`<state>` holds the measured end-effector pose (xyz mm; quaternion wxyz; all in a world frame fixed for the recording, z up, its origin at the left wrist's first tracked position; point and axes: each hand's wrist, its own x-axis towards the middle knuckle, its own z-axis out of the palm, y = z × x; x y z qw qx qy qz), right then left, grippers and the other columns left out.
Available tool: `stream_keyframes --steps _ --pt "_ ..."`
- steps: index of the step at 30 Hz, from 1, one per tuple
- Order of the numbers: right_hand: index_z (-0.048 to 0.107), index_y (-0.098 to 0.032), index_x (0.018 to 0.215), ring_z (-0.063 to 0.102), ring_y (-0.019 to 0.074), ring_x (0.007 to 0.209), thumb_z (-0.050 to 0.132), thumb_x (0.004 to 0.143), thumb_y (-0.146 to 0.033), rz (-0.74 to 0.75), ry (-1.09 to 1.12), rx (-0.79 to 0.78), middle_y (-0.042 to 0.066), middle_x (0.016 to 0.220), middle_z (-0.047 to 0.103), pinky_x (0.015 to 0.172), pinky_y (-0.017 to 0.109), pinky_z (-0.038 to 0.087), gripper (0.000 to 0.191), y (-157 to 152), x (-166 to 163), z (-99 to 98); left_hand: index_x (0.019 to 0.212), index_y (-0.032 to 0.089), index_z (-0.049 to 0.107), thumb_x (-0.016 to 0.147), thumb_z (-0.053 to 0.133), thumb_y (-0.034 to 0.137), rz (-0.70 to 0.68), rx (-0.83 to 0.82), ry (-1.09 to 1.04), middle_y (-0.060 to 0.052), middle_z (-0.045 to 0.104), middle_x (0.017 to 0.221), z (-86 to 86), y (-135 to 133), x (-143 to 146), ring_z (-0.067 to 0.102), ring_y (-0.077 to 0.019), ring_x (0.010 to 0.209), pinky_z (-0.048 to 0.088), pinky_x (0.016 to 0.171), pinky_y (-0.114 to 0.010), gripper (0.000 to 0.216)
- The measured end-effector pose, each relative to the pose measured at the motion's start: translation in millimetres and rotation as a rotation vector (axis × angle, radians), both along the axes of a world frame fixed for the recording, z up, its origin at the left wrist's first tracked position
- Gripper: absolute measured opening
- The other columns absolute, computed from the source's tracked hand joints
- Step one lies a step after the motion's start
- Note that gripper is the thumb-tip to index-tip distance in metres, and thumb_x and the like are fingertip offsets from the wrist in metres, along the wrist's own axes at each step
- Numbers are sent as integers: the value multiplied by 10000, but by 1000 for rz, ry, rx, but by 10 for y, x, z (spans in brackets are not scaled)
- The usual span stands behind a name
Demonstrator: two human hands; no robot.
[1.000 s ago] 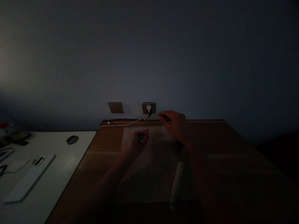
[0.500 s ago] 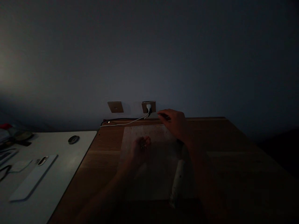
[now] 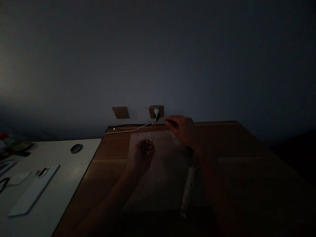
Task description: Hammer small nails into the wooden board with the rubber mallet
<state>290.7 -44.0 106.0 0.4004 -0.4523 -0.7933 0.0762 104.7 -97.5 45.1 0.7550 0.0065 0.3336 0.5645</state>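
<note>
The scene is dark. My left hand (image 3: 142, 156) is cupped palm up over a pale board (image 3: 165, 184), fingers curled round several small shiny pieces (image 3: 146, 145), too dim to name. My right hand (image 3: 181, 128) is above the board's far right corner. Its thumb and index finger are pinched at a tiny pale piece (image 3: 167, 121) whose kind I cannot make out. A tool with a worn whitish handle (image 3: 188, 191) lies on the board beside my right forearm, its far end partly hidden. Faint small marks dot the board's far edge.
The board lies on a wooden table (image 3: 106, 169) against a grey wall. A wall socket (image 3: 160, 111) holds a plug with a white cable (image 3: 133, 130); a second wall plate (image 3: 120, 112) is beside it. On the white table at left are a phone (image 3: 34, 192) and a round dark object (image 3: 76, 148).
My left hand has moved up and slightly left, and its fingers show more sharply. My right hand keeps its pinch in nearly the same place. The view has shifted a little.
</note>
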Motion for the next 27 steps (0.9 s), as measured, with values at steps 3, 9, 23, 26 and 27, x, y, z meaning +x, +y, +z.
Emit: stream_keyframes --steps 3,9,23,26,27 --pt "771 -200 1060 723 204 868 617 930 -210 -11 -5 -8 76 982 780 851 338 542 202 -3 -13 -8 702 140 507 824 467 75 -21 -49 21 -23 505 626 45 0 -15 465 -73 471 294 359 -124 144" --pt "773 -197 1073 725 199 846 621 928 -204 -19 -15 -7 76 974 781 824 327 546 210 -15 -3 -4 702 142 511 809 516 139 -147 31 124 0 491 621 40 55 -17 415 -58 455 184 332 -125 108" --pt "769 -195 1078 734 206 855 621 929 -215 -29 -26 -4 81 980 786 824 330 554 211 9 35 -35 916 151 696 1015 423 290 -709 1177 2169 -128 713 913 -246 320 280 679 -224 765 484 706 -333 322" --pt "763 -197 1090 734 203 859 612 936 -230 -23 -19 -8 82 994 784 830 336 559 218 8 50 -30 1029 150 698 1028 409 261 -810 1214 2273 -139 719 980 -265 346 319 705 -244 797 511 703 -346 309" --pt "761 -198 1094 733 202 859 609 939 -233 -21 -20 -6 82 998 783 831 336 560 221 7 55 -27 1049 154 692 1024 420 247 -820 1214 2290 -136 716 990 -281 348 322 708 -243 804 515 697 -341 289"
